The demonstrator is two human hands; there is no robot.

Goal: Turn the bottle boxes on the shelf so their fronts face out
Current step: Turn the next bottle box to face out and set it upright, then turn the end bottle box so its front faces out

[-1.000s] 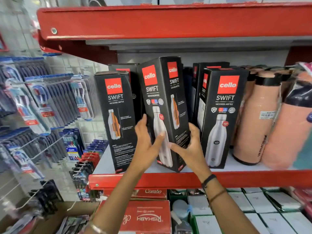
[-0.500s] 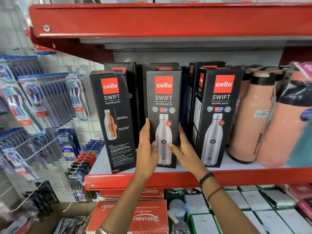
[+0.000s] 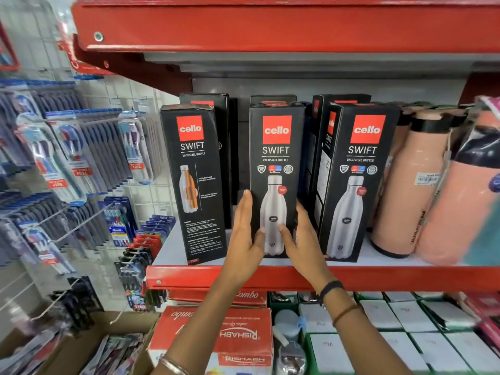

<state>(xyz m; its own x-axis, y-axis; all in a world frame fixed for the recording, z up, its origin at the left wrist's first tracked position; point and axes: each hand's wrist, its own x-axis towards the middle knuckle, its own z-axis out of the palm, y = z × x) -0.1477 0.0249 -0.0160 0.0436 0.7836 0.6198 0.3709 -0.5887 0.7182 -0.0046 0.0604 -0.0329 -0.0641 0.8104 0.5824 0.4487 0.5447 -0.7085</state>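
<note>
Three black Cello Swift bottle boxes stand in the front row on the white shelf (image 3: 173, 253). The middle box (image 3: 276, 147) stands upright with its silver-bottle front facing me. My left hand (image 3: 244, 239) presses its left lower side and my right hand (image 3: 300, 236) its right lower side, thumbs on the front face. The left box (image 3: 193, 163) shows a face with a cutaway bottle and small text. The right box (image 3: 359, 158) shows its silver-bottle front, turned slightly. More black boxes (image 3: 208, 101) stand behind.
Peach flasks (image 3: 405, 190) crowd the shelf's right end. A red shelf (image 3: 270, 25) hangs low overhead. Toothbrush packs (image 3: 67, 158) hang on wire hooks to the left. Below are red cartons (image 3: 216, 336) and white boxes (image 3: 405, 320).
The middle box was tilted with a corner toward me; it has been turned and set upright on the shelf, front facing out. Both hands stay on its lower sides.
</note>
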